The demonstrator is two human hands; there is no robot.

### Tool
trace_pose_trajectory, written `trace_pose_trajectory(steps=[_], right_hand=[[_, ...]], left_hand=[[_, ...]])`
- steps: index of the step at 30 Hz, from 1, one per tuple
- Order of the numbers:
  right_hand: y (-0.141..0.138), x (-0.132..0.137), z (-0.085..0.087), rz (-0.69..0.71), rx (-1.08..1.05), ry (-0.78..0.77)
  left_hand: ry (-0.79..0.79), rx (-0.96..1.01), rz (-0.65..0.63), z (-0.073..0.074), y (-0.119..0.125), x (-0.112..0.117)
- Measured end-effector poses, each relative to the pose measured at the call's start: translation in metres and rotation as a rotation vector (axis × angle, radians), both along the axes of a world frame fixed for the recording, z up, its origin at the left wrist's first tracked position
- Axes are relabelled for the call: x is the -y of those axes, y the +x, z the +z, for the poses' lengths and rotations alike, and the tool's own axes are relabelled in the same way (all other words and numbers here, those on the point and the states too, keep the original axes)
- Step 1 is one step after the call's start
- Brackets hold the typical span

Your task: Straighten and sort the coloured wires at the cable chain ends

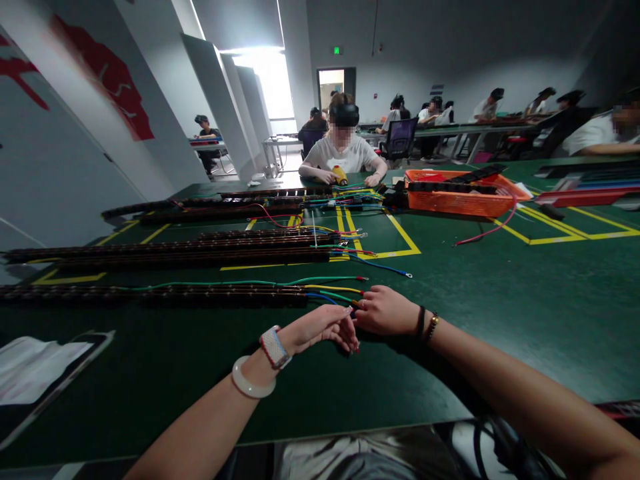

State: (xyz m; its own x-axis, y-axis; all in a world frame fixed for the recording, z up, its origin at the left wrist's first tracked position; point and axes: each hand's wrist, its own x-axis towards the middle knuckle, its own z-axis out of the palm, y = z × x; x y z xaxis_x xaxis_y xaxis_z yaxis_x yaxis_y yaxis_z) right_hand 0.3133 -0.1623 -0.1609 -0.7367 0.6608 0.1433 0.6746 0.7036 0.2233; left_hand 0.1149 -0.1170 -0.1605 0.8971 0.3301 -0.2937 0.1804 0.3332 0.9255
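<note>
A long dark cable chain (pixel 150 295) lies across the green table in front of me, with several coloured wires (pixel 330 291) coming out of its right end. My right hand (pixel 385 311) is closed around the ends of those wires. My left hand (pixel 320 328) meets it from the left, fingers curled and pinching at the same wire ends. A watch and a pale bangle sit on my left wrist, dark bracelets on my right.
Two more cable chains (pixel 170 250) with wires lie further back. An orange tray (pixel 460 193) stands at the back right. A person (pixel 343 150) sits opposite with a yellow tool. White paper (pixel 35 367) lies at the left. Yellow tape lines (pixel 400 233) mark the table.
</note>
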Motion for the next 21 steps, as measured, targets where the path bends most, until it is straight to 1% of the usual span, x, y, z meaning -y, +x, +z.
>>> trace_pose_trajectory(steps=[3, 6, 9, 11, 13, 17, 21], right_hand=[[0.005, 0.0, 0.005, -0.045, -0.106, 0.053], [0.01, -0.008, 0.013, -0.145, -0.237, 0.062], [0.009, -0.024, 0.02, -0.234, -0.367, 0.002], [0.006, -0.039, 0.022, -0.246, -0.423, -0.059], [0.001, -0.053, 0.021, -0.242, -0.424, -0.094], [-0.008, -0.076, 0.012, -0.246, -0.332, -0.159], [-0.015, -0.089, 0.008, -0.192, -0.299, -0.343]], left_hand=[[-0.006, -0.003, -0.009, 0.0, 0.0, -0.001], [-0.012, -0.008, -0.01, 0.003, 0.001, -0.001], [-0.007, -0.012, -0.015, 0.005, 0.001, 0.0], [-0.006, -0.012, -0.024, 0.005, 0.001, 0.0], [-0.015, -0.007, -0.032, 0.004, 0.0, -0.001], [-0.033, 0.004, -0.033, 0.001, -0.001, -0.003], [-0.036, 0.008, -0.031, -0.001, -0.002, -0.004]])
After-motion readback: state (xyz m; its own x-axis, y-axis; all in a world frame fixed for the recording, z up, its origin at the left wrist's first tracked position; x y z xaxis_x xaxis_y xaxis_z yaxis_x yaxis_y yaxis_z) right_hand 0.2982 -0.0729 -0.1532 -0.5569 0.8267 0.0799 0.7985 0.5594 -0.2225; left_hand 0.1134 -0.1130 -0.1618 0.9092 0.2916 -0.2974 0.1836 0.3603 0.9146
